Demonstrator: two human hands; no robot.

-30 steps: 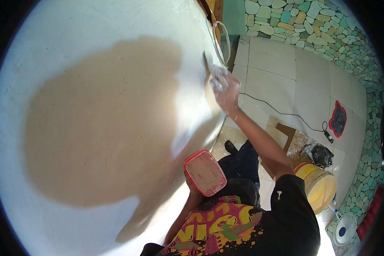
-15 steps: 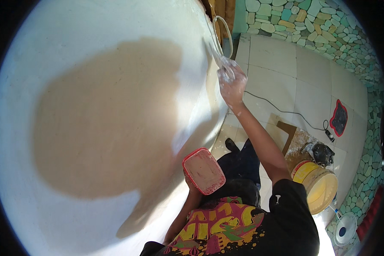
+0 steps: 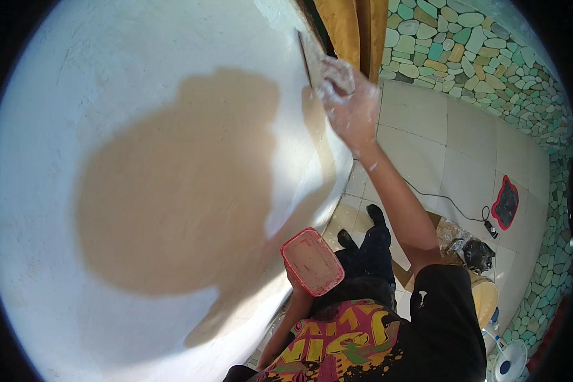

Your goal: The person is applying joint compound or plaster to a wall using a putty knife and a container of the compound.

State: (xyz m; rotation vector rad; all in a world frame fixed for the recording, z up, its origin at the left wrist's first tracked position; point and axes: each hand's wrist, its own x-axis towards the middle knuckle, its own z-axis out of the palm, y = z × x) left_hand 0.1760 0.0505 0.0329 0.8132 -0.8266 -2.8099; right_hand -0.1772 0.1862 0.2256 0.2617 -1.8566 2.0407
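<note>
My right hand (image 3: 353,111), streaked with white, is closed around a putty knife (image 3: 310,62) high on the pale wall. The knife's thin edge lies at the wall surface, close to where the wall ends. Low at my front, my left hand (image 3: 293,279) grips a rectangular red-rimmed tub (image 3: 312,261) from its left side and below. Pale residue coats the inside of the tub. Most of the left fingers are hidden under it.
My shadow falls across the wall (image 3: 172,184). Orange-brown curtains (image 3: 347,32) hang beyond its edge. On the tiled floor to the right are a black cable (image 3: 445,196), a red-edged dark mat (image 3: 506,202), a black plastic bag (image 3: 476,253), a yellowish bucket (image 3: 485,299) and a fan (image 3: 509,363).
My right hand has turned and moved slightly up, and the knife's blade now shows against the wall. A white loop beside that hand is gone from sight. My view has shifted a little.
</note>
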